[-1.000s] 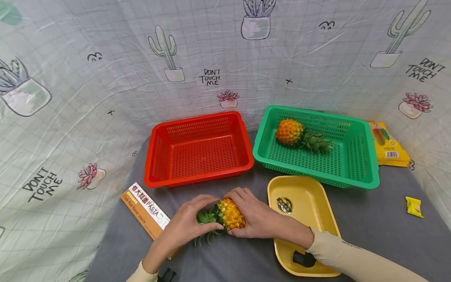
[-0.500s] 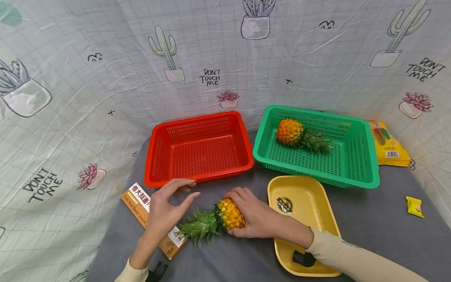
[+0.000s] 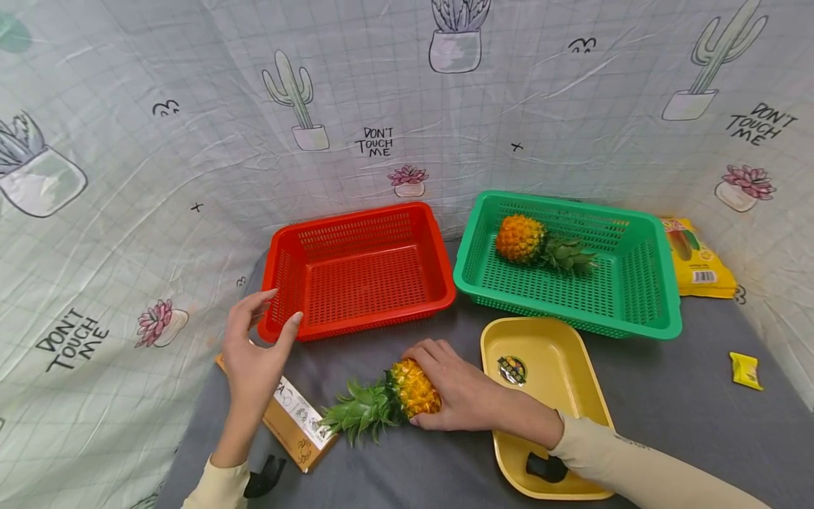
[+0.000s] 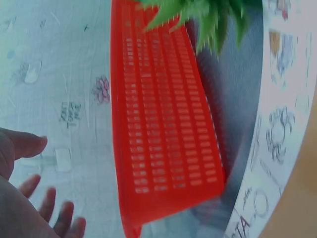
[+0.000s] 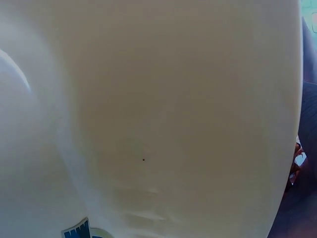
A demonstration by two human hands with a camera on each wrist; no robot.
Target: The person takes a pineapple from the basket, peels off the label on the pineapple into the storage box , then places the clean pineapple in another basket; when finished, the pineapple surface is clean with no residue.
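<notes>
A pineapple [image 3: 415, 390] with a green leafy crown lies on the grey cloth, crown toward the left. My right hand [image 3: 458, 389] grips its yellow body from the right side, thumb at the near edge and fingers over the far side. My left hand [image 3: 254, 360] is raised, holding nothing, thumb and fingers apart. Below it lies a long pasta box [image 3: 299, 428], partly hidden by the hand and forearm. In the left wrist view the left hand [image 4: 25, 198] shows spread fingers beside the red basket [image 4: 163, 109].
A red basket [image 3: 299, 331] stands at the back left. The green basket [image 3: 572, 322] beside it holds another pineapple [image 3: 521, 239]. A yellow tray [image 3: 559, 353] sits under my right forearm. A yellow packet [image 3: 699, 272] and a small yellow wrapped item [image 3: 745, 370] lie at the right.
My left hand has let go of the pineapple's crown and moved left and up, over the pasta box near the red basket. My right hand has stayed on the pineapple.
</notes>
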